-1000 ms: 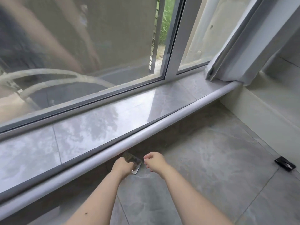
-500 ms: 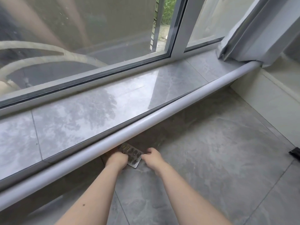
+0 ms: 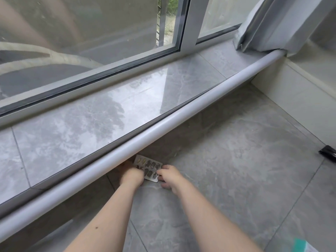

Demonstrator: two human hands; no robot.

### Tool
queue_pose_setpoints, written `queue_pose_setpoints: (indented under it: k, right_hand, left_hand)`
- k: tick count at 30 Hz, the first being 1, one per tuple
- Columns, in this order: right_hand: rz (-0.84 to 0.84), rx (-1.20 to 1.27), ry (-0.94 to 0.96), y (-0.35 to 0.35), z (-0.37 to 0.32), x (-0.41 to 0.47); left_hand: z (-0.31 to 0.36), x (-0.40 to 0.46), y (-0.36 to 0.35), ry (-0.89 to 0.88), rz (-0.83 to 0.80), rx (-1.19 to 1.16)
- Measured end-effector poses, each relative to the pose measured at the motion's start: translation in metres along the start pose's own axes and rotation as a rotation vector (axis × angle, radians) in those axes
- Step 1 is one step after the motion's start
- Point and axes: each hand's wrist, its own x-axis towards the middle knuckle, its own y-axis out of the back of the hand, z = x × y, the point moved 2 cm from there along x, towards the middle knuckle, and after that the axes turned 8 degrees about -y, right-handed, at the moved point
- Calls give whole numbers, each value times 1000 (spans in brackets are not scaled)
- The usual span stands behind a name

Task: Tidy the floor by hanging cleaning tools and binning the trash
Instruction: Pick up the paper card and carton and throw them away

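Trash pickup under way: a used pill sheet is being lifted off the floor, nothing binned yet.

Nearest, both forearms reach forward; the left hand curls its fingers onto the left edge of the blister pack, and the right hand pinches its right edge, fingers bent. The pack lies on the grey tile floor, just under the white rounded sill edge. Farther right, a small black wrapper waits on the floor near the wall. No bin or cleaning tools show, so binning and hanging look still to be done.
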Motion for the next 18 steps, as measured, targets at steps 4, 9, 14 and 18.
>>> queue_pose_setpoints:
  k: [4, 9, 14, 18]
  right_hand:
    - [8, 8, -16, 9, 2, -5]
    - [3, -6, -14, 32, 4, -22]
    - [58, 36, 4, 66, 10, -42]
    - [96, 75, 34, 99, 19, -65]
  left_hand:
    - [6, -1, -9, -50, -6, 15]
    - [17, -12, -23, -123, -6, -79]
    - [35, -31, -32, -199, -4, -183]
    - [67, -55, -46, -296, -58, -172]
